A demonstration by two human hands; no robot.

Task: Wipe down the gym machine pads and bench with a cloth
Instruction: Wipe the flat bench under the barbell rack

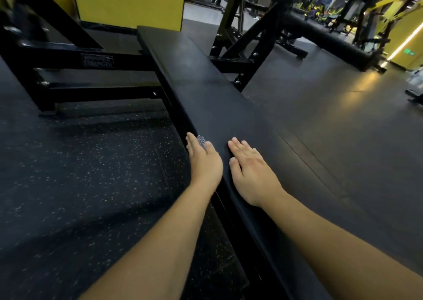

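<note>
Bench pad (206, 75) runs black and long, from near me away toward the yellow wall panel (128, 0). My left hand (204, 162) sits at the pad's left edge with a small patterned blue-grey cloth (201, 141) under it; only a bit of cloth pokes out between my fingers. Fingers lie fairly straight over it, pressing it against the edge; whether the thumb curls around it I can't tell, it's hidden. My right hand (250, 172) is flat on the pad's top just beside the left one, not touching it. Fingers straight and close together, thumb out to the side, palm down, holding nothing. Black steel frame (96, 61) of the machine joins the bench from the left, standing on speckled rubber floor (80, 173). More black and yellow gym gear (343, 25) stands well off at upper right, blurred.
</note>
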